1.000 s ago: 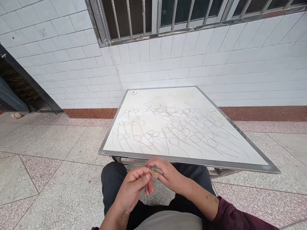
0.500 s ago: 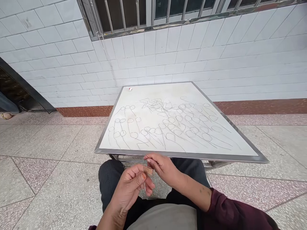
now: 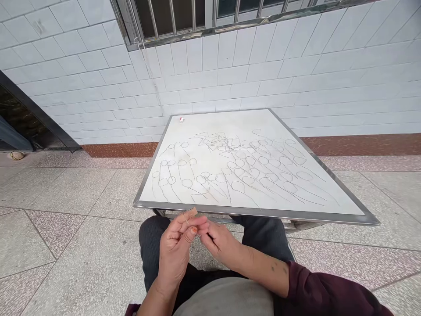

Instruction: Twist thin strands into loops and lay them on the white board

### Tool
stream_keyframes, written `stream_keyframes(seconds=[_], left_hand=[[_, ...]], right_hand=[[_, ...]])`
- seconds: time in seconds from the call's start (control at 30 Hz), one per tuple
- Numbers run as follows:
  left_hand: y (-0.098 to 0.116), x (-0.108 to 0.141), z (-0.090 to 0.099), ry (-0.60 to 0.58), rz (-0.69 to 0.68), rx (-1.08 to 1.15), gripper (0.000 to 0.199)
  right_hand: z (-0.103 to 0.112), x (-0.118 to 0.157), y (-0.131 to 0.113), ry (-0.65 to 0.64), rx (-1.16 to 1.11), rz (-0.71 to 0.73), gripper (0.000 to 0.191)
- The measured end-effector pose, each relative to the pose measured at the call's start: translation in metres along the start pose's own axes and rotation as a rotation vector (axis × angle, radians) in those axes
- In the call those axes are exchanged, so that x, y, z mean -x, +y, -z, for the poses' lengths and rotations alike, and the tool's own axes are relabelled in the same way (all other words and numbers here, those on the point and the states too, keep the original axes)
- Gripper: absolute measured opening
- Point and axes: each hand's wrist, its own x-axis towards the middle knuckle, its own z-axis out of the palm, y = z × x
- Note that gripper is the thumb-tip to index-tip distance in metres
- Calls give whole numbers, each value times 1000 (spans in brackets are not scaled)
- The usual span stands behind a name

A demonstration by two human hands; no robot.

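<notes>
Just in front of the table's near edge, my left hand is closed in a pinch on a thin wire, a short bit of which shows over the forefinger. A tan strip, like tape or a bandage, is at that forefinger. My right hand meets the left fingertips, its thumb and fingers pinched together at the wire; the part inside this grip is hidden. Many thin wires with a round loop at one end lie over the white tabletop. Behind them is a tangled heap of wires.
A grey metal rim borders the table, which stands against a white tiled wall. A small red and white object sits at the far left corner. My knees are under the near edge.
My left hand has turned, raising its forefinger and the tan strip. My right hand has come down to the left fingertips. Less of the wire shows, and the view has shifted slightly.
</notes>
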Motion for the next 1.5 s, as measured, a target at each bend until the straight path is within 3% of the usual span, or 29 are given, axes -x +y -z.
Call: stream_keyframes(seconds=[0.17,0.27,0.37,0.43,0.57,0.63,0.77,0.87,0.97,1.03,1.13,1.3,1.5], left_hand=[[6,4,-3,38,84,-20,20],[9,8,-4,-41,130,46,18],[10,10,-4,-131,153,110,20],[9,11,-4,-102,109,134,20],[4,8,-1,88,-106,63,23],[1,7,3,117,-204,-60,26],[2,6,10,19,-363,-529,38],[1,2,18,-100,-627,-906,50],[-4,-4,27,-202,-872,-1137,60],[-7,-7,33,-260,-944,-1214,64],[-7,-10,38,-352,-948,-1291,66],[-4,-12,40,-478,-833,-1363,63],[-10,-16,42,-484,-814,-1280,56]], right_hand=[[8,-3,-5,-29,-62,-92,18],[11,-4,-5,-6,-1,-142,20],[12,-5,-3,23,17,-96,20],[10,-5,-2,20,18,-48,20],[2,-3,-3,-12,54,46,20],[0,-2,-6,-48,53,84,22],[4,-3,-13,-68,82,147,22],[11,-4,-16,-33,159,206,15],[19,-6,-17,-5,220,248,16],[23,-7,-17,2,261,249,21],[25,-8,-16,15,309,253,26],[25,-9,-14,56,291,267,26],[27,-7,-14,12,304,206,25]])
